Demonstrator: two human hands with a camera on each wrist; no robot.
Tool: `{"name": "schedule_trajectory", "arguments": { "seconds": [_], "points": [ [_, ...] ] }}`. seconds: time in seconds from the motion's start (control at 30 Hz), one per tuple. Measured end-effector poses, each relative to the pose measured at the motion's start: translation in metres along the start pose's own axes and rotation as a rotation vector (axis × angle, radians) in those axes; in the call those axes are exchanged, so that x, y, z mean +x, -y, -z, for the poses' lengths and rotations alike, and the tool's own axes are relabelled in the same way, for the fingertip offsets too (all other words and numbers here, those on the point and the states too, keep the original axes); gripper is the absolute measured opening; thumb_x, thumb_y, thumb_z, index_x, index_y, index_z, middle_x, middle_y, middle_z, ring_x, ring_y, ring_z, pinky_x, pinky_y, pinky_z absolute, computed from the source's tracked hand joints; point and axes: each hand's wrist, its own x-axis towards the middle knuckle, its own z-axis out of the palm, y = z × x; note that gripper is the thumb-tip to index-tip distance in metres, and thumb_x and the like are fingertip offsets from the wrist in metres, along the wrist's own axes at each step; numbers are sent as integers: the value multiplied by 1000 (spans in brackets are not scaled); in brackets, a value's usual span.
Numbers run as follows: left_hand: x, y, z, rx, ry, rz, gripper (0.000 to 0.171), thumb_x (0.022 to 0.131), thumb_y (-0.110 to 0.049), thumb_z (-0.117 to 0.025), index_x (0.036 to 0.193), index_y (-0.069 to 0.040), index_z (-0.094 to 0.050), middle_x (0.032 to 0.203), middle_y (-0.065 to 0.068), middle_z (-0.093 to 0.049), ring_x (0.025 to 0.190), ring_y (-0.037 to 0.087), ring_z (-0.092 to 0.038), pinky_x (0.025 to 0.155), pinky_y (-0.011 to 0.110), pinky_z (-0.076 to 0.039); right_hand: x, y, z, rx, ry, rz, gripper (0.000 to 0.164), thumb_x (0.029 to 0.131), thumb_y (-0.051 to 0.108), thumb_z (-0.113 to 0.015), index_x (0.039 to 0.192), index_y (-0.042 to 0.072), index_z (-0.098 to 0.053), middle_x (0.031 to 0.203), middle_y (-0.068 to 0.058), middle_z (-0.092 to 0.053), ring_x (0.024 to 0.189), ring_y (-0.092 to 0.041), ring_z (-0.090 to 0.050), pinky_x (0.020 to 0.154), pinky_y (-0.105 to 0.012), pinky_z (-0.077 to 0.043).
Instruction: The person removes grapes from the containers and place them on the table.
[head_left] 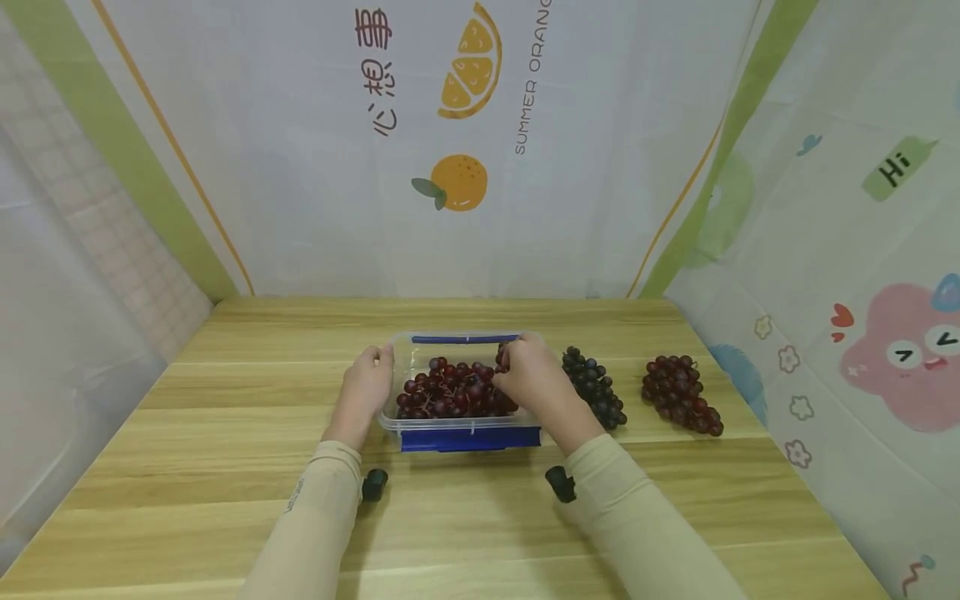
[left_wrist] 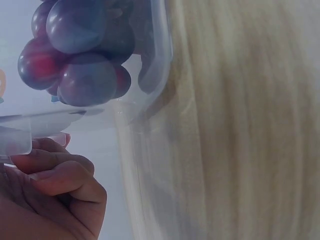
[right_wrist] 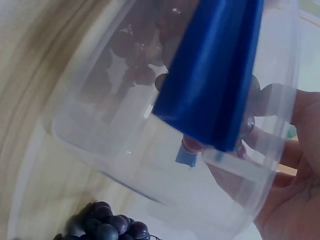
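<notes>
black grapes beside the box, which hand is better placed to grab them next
Probably the right hand, once it releases the red grapes at its fingertips: it is nearest the black grapes. The left hand grips the left side of the box, farther away.

wood tbl [head_left: 225,375], wht cloth [head_left: 322,208] behind

Clear, open-topped plastic container [head_left: 465,424] sat upright, blue clips along front and back sides. Left hand [head_left: 370,385] pinched its left side. Dark red grape bunch [head_left: 453,393] lay inside, stems showing between round, glossy fruit; right hand [head_left: 532,377] gripped grapes at right end.
</notes>
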Motion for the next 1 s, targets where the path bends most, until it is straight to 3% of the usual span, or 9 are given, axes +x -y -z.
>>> {"name": "schedule_trajectory", "arguments": {
  "seconds": [0.27, 0.53, 0.77, 1.0],
  "points": [
    [-1, 0, -1, -3, -20, -12, 66, 115, -51, -24, 145, 1, -50, 145, 33, -57, 136, 52, -54, 116, 66, -44, 0, 2, 12, 31, 11, -17, 18, 98, 21, -77, 101, 4, -72, 136, -17, -60, 89, -21, -64, 74, -36, -57],
    [-2, -1, -1, 2, -27, -15, 65, 115, -49, -25, 144, 2, -51, 146, 34, -56, 138, 53, -53, 117, 67, -42, -2, 4, 25, 0, -22, -2, 15, 97, 20, -78, 97, 7, -72, 134, -16, -61, 94, -24, -64, 77, -37, -59],
    [-2, 0, -1, -1, -39, -23, 63, 115, -48, -26, 142, 2, -52, 139, 33, -59, 134, 51, -56, 116, 66, -43, -5, 7, 35, 6, -54, 6, 13, 95, 17, -78, 97, 6, -73, 124, -13, -60, 88, -22, -64, 72, -34, -58],
    [-2, 0, -1, 8, -38, -24, 64, 115, -48, -25, 144, 2, -52, 138, 33, -60, 133, 52, -56, 116, 66, -44, -6, 9, 43, 21, -81, 35, 12, 95, 14, -77, 97, 3, -74, 126, -14, -61, 103, -27, -67, 84, -38, -62]
  ]
}}
